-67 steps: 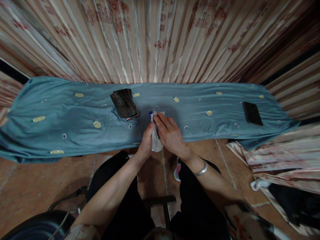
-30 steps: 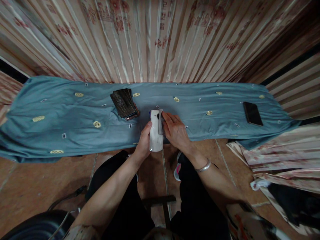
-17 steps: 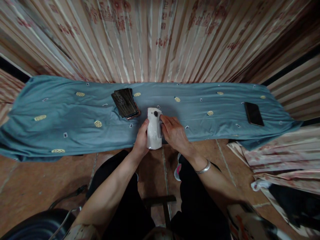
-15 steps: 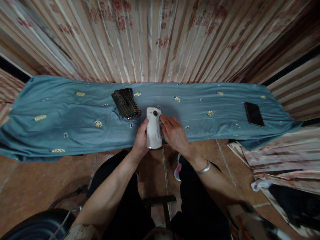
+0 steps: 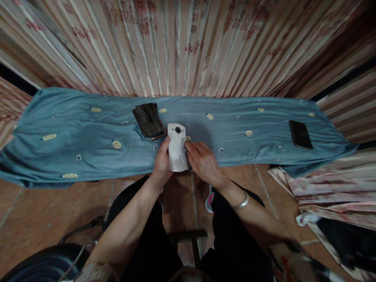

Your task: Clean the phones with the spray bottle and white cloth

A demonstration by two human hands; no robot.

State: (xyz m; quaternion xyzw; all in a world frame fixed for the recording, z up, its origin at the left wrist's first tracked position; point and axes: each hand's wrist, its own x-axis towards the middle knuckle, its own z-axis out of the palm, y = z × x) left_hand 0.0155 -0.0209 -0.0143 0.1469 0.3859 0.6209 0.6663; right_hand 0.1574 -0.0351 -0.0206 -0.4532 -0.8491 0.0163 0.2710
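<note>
Left hand: grip wraps the left edge of a white phone, thumb up along the side, fingers tucked underneath and hidden. Phone is back-up, round camera lens at the far end, long axis pointing away from the person. It sits at the near edge of the bench, centre of view; near end overhangs the edge over the person's lap.

Right hand: flat on the phone's right edge, fingertips pressed against its side. Whether it pinches a cloth or anything else between fingers and phone I cannot tell, that part is hidden. Silver bangle on the right wrist.

Just left of and beyond the white phone: a stack of dark phones, fanned slightly, nearly touching the white phone's far-left corner. Can't say if they actually touch.

Far right of the bench, well apart from both hands: a single black phone lying flat, screen up.

Bench is covered with a blue-grey cloth with small yellow oval and white square motifs. Pleated pinkish curtain with red print behind it. Same fabric bunched at lower right on the floor. Dark round object at the lower-left corner, partly cut off.
</note>
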